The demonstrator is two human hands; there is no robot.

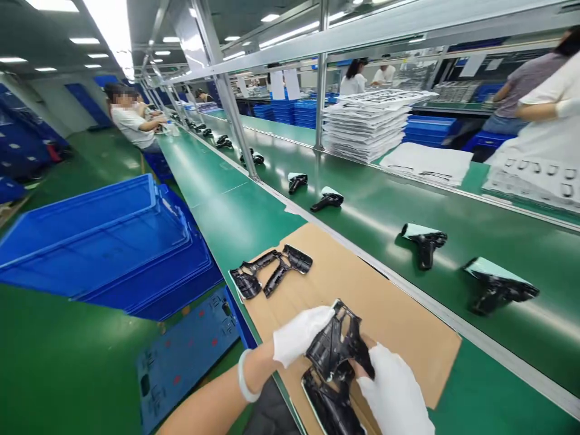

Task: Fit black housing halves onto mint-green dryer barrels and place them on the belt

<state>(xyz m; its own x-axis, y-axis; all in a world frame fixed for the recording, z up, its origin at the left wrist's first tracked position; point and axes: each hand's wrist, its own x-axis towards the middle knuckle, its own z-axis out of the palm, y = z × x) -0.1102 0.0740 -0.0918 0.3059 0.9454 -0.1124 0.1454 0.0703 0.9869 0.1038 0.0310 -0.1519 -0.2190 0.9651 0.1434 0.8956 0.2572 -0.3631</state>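
My left hand [301,334], in a white glove, grips the left edge of a black plastic gun-shaped housing half [334,343]. On the other side, my right hand [393,386] has its fingers closed around the handle part of the same piece, with bare fingertips showing. Its ribbed, hollow inside faces up. Directly below lies another black housing half [333,403] on the brown cardboard sheet [357,275], partly covered by the held one. Farther up the cardboard rest two more halves, one on the left [247,283] and one on the right [293,261].
Gun-shaped black housings with pale green film, such as one nearby [498,284], line the green conveyor [362,211] on the right. Blue crates [104,235] stand left of the bench. White sheets are stacked [367,124] across the line. Several co-workers [136,124] sit along it.
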